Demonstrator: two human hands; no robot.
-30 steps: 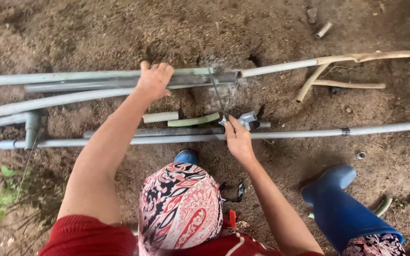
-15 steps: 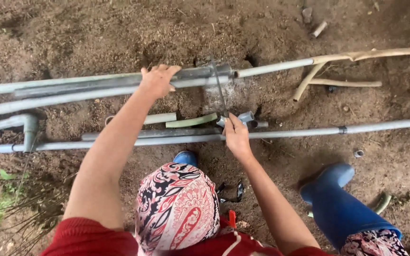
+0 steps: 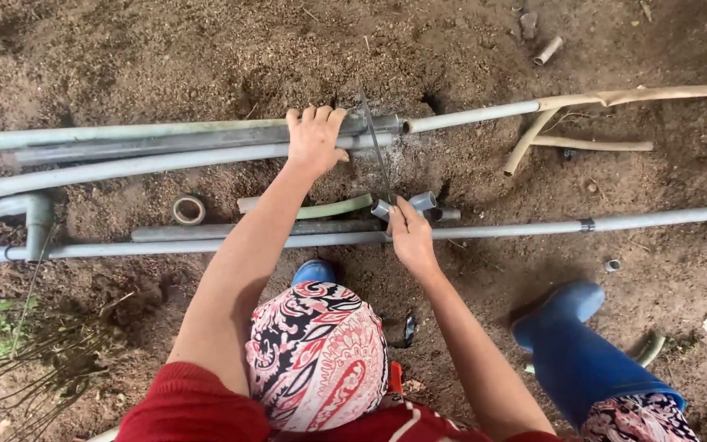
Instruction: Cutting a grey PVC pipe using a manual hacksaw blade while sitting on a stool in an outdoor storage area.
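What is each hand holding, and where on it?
Left hand presses the grey pipe beside the cut; right hand grips the thin saw blade at its near end.

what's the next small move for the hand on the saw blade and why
Probably draw the saw blade back toward the body in one stroke. The right hand grips its near end, the blade lies across the grey pipe, and the left hand presses that pipe down beside it, so it looks steadied for cutting.

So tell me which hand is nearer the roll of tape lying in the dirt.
Left. The left hand grips the grey pipes up and right of the tape roll; the right hand, holding the saw, is farther right.
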